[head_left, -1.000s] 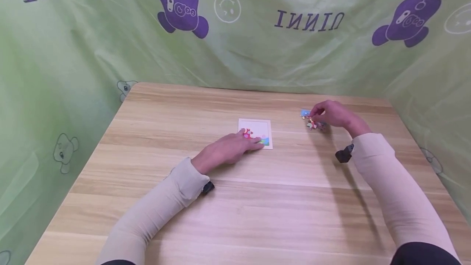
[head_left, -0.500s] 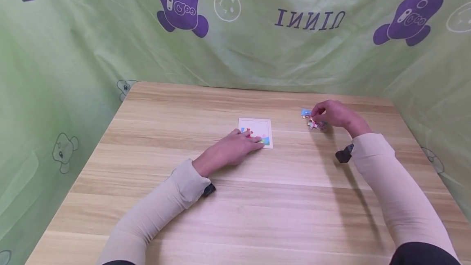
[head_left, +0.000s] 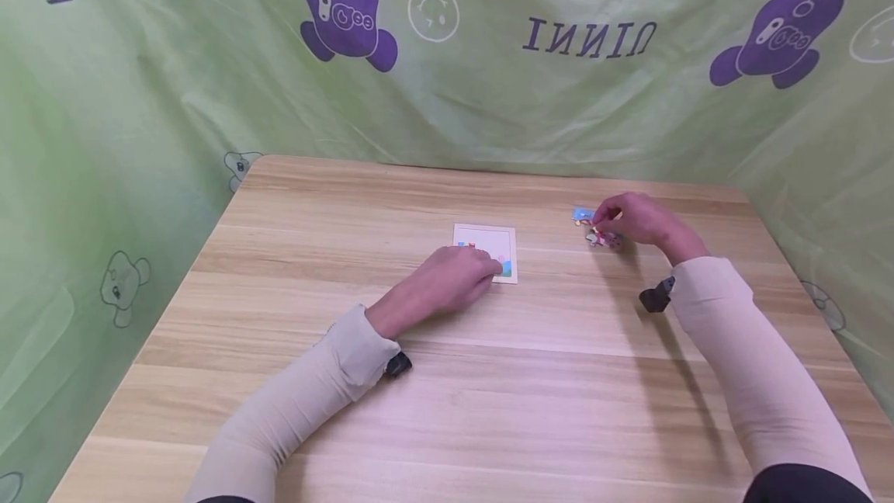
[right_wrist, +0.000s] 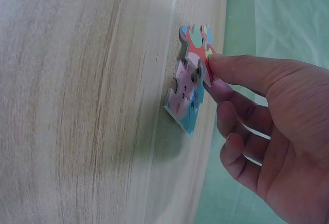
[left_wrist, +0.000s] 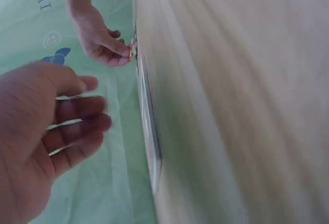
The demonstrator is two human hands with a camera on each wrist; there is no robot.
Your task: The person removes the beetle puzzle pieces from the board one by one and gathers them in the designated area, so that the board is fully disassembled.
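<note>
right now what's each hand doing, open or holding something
Left hand: open, fingers loosely curled, holding nothing.
Right hand: closed, pinching a red-patterned puzzle piece.

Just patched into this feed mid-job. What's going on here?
A person at a wooden table is handling jigsaw pieces. The right hand pinches a red-and-green piece beside a pink-faced piece; whether it is fully lifted is hard to tell. The left hand hovers near a square white tray, fingers loosely bent and holding nothing. Some coloured pieces show in the tray, partly covered by that hand, and much of its floor is bare.
</note>
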